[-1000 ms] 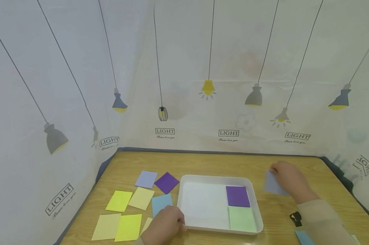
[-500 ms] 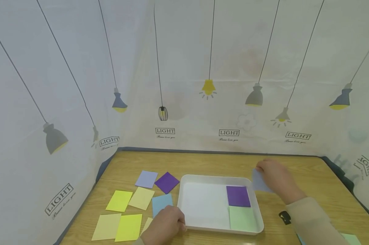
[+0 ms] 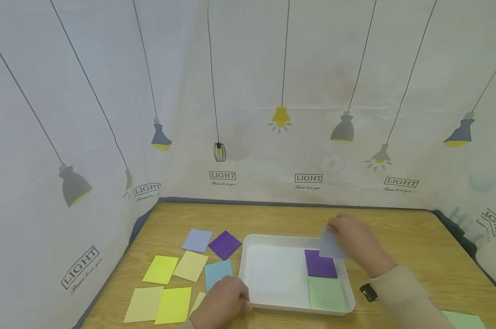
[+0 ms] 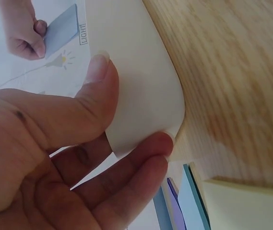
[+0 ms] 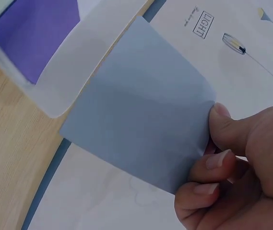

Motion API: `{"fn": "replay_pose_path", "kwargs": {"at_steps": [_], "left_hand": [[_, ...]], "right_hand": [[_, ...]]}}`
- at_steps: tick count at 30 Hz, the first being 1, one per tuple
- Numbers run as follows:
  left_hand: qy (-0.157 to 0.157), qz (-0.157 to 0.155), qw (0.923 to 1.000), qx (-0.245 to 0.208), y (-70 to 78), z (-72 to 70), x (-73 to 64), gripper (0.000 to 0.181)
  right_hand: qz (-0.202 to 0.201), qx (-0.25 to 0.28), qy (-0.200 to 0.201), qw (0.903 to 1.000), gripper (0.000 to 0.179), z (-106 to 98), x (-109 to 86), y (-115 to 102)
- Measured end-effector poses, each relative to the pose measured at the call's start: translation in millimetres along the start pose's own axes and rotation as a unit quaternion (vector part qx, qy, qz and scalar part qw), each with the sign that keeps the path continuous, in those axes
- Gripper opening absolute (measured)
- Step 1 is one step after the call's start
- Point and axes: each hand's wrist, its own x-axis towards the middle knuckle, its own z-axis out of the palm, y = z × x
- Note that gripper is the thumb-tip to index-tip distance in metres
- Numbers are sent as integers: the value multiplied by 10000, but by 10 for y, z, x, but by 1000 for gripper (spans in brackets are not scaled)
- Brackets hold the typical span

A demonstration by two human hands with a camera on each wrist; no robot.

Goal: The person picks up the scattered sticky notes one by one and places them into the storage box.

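Observation:
My right hand (image 3: pixel 356 242) pinches a pale lavender sticky note (image 5: pixel 136 105) by one edge, between thumb and fingers. In the head view the note hangs over the far right corner of a white tray (image 3: pixel 272 307), overlapping a dark purple note (image 3: pixel 322 267) that lies inside. Below that purple one, a light green note (image 3: pixel 326 294) fills the tray's near right corner. My left hand (image 3: pixel 224 299) grips the tray's near left corner, its thumb (image 4: pixel 100 91) on the wall and fingertips curled round the corner.
Left of the tray lie several loose notes, among them a lavender one (image 3: pixel 197 240), a purple one (image 3: pixel 225 245), a blue one (image 3: pixel 218 273) and a bright yellow one (image 3: pixel 160 269). Another green note (image 3: pixel 461 320) lies at the near right. A lamp-printed sheet (image 3: pixel 252 137) encloses the table.
My right hand has carried the lavender note leftward, from the table right of the tray to over the tray's far right corner. The left hand and the tray have stayed put.

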Motion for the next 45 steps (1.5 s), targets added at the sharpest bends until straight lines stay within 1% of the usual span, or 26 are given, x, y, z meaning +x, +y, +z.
{"fn": "replay_pose_path", "kwargs": {"at_steps": [4,9,12,14,17,20,26,31,36,39,42,45], "left_hand": [[34,12,10000,0,8,-7,-6,14],[-35,-44,10000,-23,18,-13,-4,13],[-69,-73,9999,-8,20,-13,2,13],[-71,-85,9999,2,22,-13,0,13],[-70,-81,9999,-19,21,-10,-5,14],[-64,-73,10000,-9,15,-4,-7,14],[-64,-83,9999,2,3,1,-6,14],[-17,-55,10000,6,-3,10,0,13],[-35,-43,10000,17,-16,23,6,13],[-44,-49,10000,20,-19,22,6,13],[-39,-59,10000,22,-17,16,5,13],[-16,-36,10000,46,-19,12,5,12]], "right_hand": [[-102,25,-94,9999,9,34,8,-106],[-271,135,-155,9994,7,99,21,-215],[-404,101,-171,9990,6,163,31,-265],[-463,100,-228,9986,7,210,38,-299],[-576,238,-396,9973,8,265,50,-347],[-566,447,-600,9956,8,306,56,-394],[-483,658,-866,9929,9,361,57,-499],[-467,942,-1097,9884,10,440,80,-573],[-357,1288,-1459,9802,13,552,90,-609],[-308,1430,-1590,9764,14,600,86,-609],[-397,1513,-1644,9739,14,634,74,-608],[-573,1546,-1688,9718,15,668,60,-603]]}}
